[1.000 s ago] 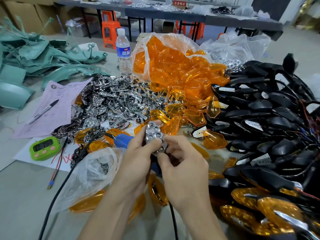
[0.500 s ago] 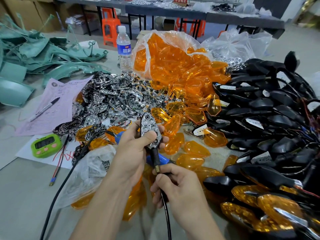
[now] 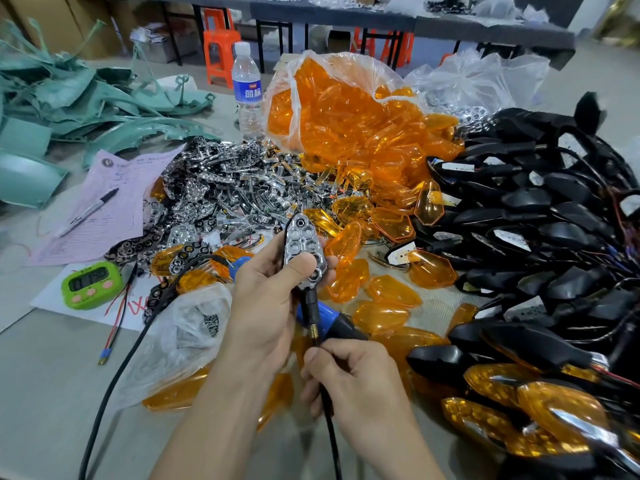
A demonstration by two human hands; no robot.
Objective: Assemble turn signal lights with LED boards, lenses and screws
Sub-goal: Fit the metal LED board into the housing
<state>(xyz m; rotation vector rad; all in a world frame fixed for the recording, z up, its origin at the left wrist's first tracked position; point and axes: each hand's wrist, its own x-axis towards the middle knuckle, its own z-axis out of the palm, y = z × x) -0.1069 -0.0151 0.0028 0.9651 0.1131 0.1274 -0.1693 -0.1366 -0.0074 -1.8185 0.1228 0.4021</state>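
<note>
My left hand (image 3: 268,299) holds a turn signal housing upright, with a chrome reflector (image 3: 302,242) set in its face and my thumb pressed on the lower part. Its black stem (image 3: 310,306) points down to my right hand (image 3: 349,379), which pinches the black wire just below the threaded end. Loose amber lenses (image 3: 388,292) lie right of the hands. A heap of chrome reflectors (image 3: 221,195) sits behind. A clear bag of screws (image 3: 197,327) lies left of my left hand.
A big bag of amber lenses (image 3: 346,116) stands at the back, black housings (image 3: 536,230) are piled right, finished lights (image 3: 554,410) lie at bottom right. A blue electric screwdriver (image 3: 325,313) lies under the hands. Green timer (image 3: 90,284), pink paper with pen (image 3: 104,206), water bottle (image 3: 246,91).
My right hand left the reflector and slid down the stem to the wire. My left hand raised the housing and turned it upright.
</note>
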